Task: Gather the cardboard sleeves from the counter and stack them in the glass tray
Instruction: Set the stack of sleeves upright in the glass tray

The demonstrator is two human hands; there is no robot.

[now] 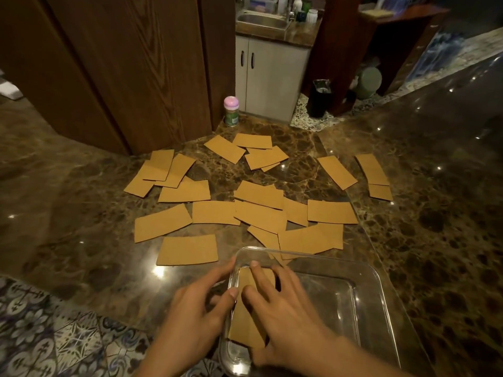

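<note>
Head view, single entry. Glass tray (pixel 379 280): sitting on the dark marbled counter (pixel 424 227) near its front edge, clear and square with rounded corners. Stacked cardboard sleeves (pixel 245 326): lying flat inside the tray against its left wall, running front to back; how many are in the pile cannot be told. Right hand (pixel 283 308): reaching into the tray, its fingers spread and nearly straight, resting flat on top of the stacked sleeves and gripping nothing. Left hand (pixel 194 308): lying along the outside of the tray's left wall with the fingers extended, the forefinger reaching toward the far left corner and the thumb touching the rim; it is not curling round anything. Loose cardboard sleeves (pixel 213 212): lying scattered flat across the counter beyond the tray, many overlapping in small clusters, two pairs sitting apart at the right, and a few edges showing through the tray's far wall. Small bottle with a pink cap (pixel 231 111): standing upright at the counter's far end, beside the dark wooden cabinet (pixel 130 77). White cupboard (pixel 269 77) and sink (pixel 262 20): showing in the background. Patterned tile floor (pixel 54 336): showing at lower left.
</note>
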